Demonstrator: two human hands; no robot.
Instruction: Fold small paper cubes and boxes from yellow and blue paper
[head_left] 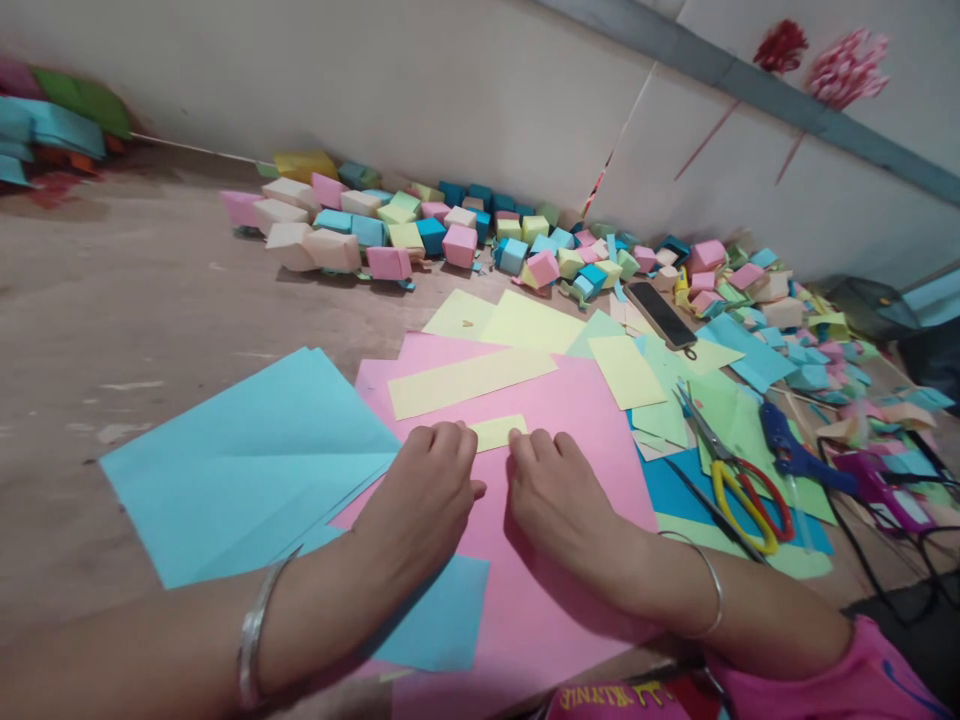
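Observation:
A small pale-yellow paper strip [496, 433] lies on the pink paper sheet [592, 590]. My left hand [431, 475] is curled closed over its left end. With fingers bent together, my right hand [559, 490] grips its right end. Parts of the strip are hidden under my fingertips. Just beyond them rests a longer yellow paper strip [472, 382], flat on the pink sheet. Light-blue paper sheets [247, 470] spread out left of my left hand, and a smaller blue piece [442, 615] lies under my left forearm.
Yellow-handled scissors [739, 505], a blue glue gun [799, 450] with a cord and a phone [660, 315] lie among paper scraps on the right. Many folded paper boxes [459, 246] line the wall. Bare brown table surface [150, 270] shows at left.

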